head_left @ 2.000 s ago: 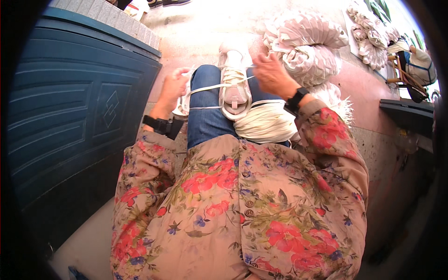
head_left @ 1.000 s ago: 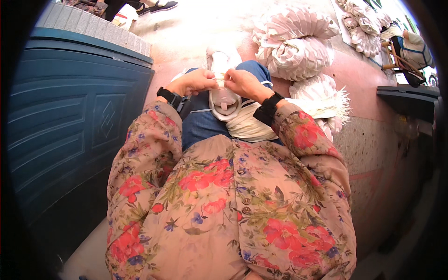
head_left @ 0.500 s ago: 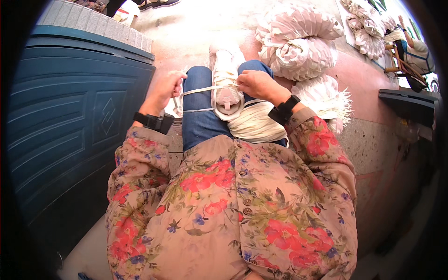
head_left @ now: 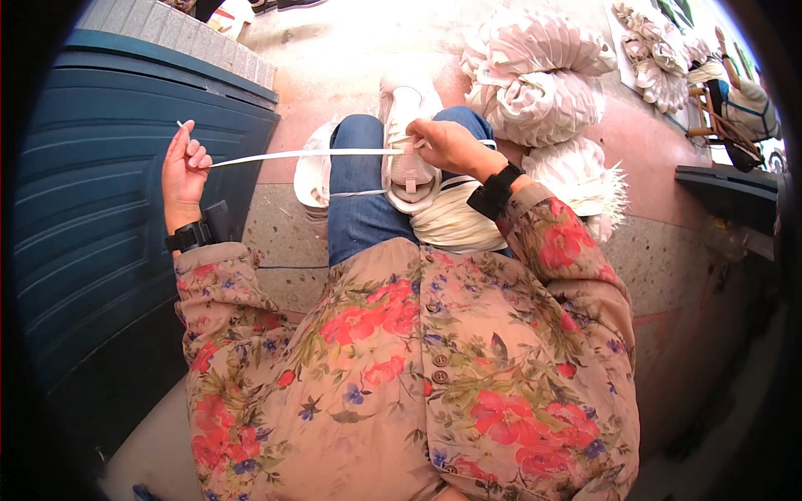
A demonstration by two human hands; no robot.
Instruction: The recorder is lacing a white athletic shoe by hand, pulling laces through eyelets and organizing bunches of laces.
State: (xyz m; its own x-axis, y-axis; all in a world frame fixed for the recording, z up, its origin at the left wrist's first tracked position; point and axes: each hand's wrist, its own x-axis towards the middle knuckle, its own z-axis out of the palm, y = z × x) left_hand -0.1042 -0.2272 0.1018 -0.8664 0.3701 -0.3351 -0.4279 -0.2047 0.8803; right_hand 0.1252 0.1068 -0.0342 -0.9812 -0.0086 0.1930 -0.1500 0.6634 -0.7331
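Observation:
A pale sneaker (head_left: 409,171) rests between my knees, its heel toward me. My left hand (head_left: 185,179) is raised out to the left, closed on the end of a white shoelace (head_left: 301,154); the tip sticks up above its fingers. That lace runs taut across my left thigh to the sneaker's lacing. My right hand (head_left: 455,149) is closed at the right side of the sneaker's opening, by the eyelets; its fingertips are partly hidden. A bundle of cream laces (head_left: 458,219) lies over my right thigh. A thin white strand (head_left: 357,194) crosses my left thigh.
Stacked pale shoe uppers (head_left: 535,104) stand on the floor ahead right, with another pile (head_left: 576,179) nearer me. A white shoe piece (head_left: 312,171) is beside my left knee. A blue panelled door (head_left: 142,184) flanks my left side. At right is a dark ledge (head_left: 727,184).
My left hand has moved far out to the left with the lace, drawing it straight. The right hand has shifted slightly left toward the sneaker's opening. The white piece beside my knee is uncovered.

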